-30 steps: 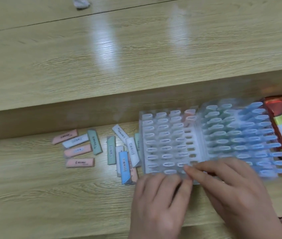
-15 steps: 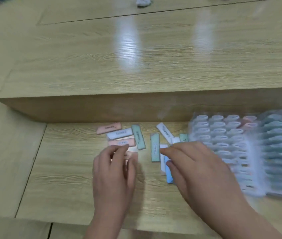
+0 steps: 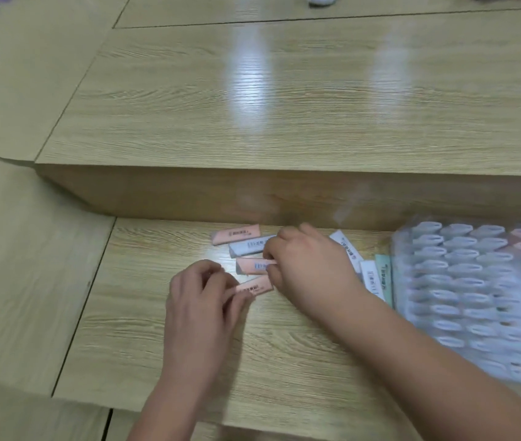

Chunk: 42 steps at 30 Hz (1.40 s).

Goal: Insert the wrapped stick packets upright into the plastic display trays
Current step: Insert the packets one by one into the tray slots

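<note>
Pinching pink packet (image 3: 254, 287) in left hand (image 3: 200, 294), second pink packet (image 3: 253, 266) in right hand (image 3: 307, 262); risks slipping from shallow edge grips.

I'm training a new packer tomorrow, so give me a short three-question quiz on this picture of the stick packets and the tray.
1. True or false: the left hand pinches the nearest pink packet.
2. Where does the display tray sit relative to the loose packets? A: to their left. B: to their right. C: underneath them.
3. How many of the loose packets visible outside the tray are pink?
Key: 1 true. 2 B. 3 three; the right hand grips the middle pink packet.
</note>
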Each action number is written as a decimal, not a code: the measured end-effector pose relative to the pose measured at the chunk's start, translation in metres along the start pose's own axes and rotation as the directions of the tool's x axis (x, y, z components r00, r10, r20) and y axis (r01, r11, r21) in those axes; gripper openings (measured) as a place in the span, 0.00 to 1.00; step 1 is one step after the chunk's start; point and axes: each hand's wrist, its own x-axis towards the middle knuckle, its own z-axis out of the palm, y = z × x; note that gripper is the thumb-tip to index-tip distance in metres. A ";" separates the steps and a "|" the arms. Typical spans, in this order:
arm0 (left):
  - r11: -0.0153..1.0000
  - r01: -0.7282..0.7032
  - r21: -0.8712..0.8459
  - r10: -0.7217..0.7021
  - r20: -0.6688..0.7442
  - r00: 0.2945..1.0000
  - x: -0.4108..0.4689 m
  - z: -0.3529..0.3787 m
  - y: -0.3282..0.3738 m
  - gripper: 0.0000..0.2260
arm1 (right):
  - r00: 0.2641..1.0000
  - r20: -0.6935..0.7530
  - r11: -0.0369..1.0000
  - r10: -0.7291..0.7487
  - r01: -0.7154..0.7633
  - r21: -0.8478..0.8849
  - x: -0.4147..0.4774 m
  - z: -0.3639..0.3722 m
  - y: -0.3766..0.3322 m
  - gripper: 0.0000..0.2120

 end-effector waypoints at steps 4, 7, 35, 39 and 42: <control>0.977 0.074 -0.199 -0.081 -0.029 0.996 0.001 -0.014 0.017 0.10 | 0.998 0.005 0.954 0.067 -0.066 0.292 -0.014 -0.031 0.007 0.05; 0.938 0.075 -0.340 -0.112 -0.092 0.989 0.005 -0.031 0.046 0.07 | 0.998 -0.005 0.823 0.068 -0.054 0.565 -0.048 -0.069 0.027 0.16; 0.850 -0.497 -0.175 0.512 0.053 0.857 0.028 0.059 0.273 0.04 | 0.917 -0.298 0.929 0.266 -0.160 0.335 -0.163 -0.109 0.228 0.12; 0.833 -0.541 -0.113 0.548 0.043 0.835 0.029 0.061 0.272 0.06 | 0.928 -0.299 0.949 0.222 -0.136 0.283 -0.162 -0.101 0.228 0.09; 0.804 -0.589 -0.078 0.593 0.048 0.804 0.028 0.064 0.270 0.05 | 0.920 -0.335 0.968 0.202 -0.136 0.210 -0.161 -0.098 0.223 0.07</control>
